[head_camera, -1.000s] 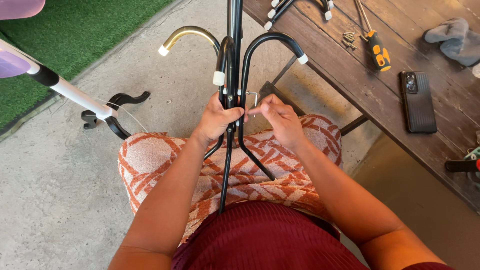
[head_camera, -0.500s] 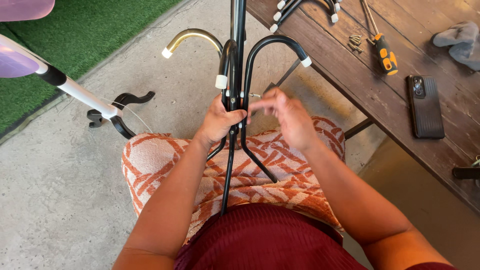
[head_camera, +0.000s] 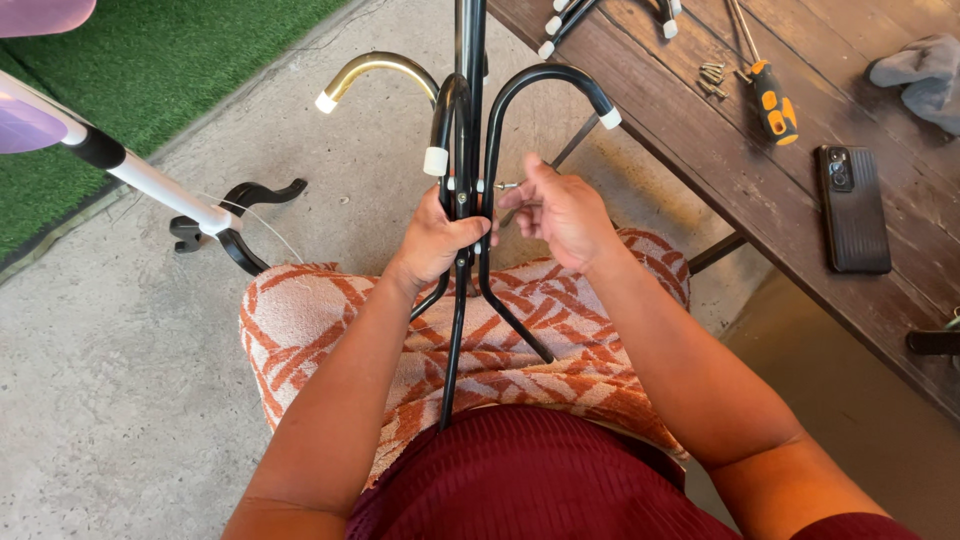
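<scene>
Both forearms are bare from elbow to wrist, with no sleeves, watch or bracelets showing. The left hand (head_camera: 440, 238) and right hand (head_camera: 565, 212) wear no gloves or rings that can be made out. A dark red ribbed top (head_camera: 530, 475) fills the frame at six o'clock. Above it, towards twelve o'clock, the lap is covered by an orange-and-cream garment (head_camera: 330, 325) with a lattice pattern.

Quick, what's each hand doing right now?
Left hand: closed around the black metal stand.
Right hand: pinching a small screw at the stand.
</scene>
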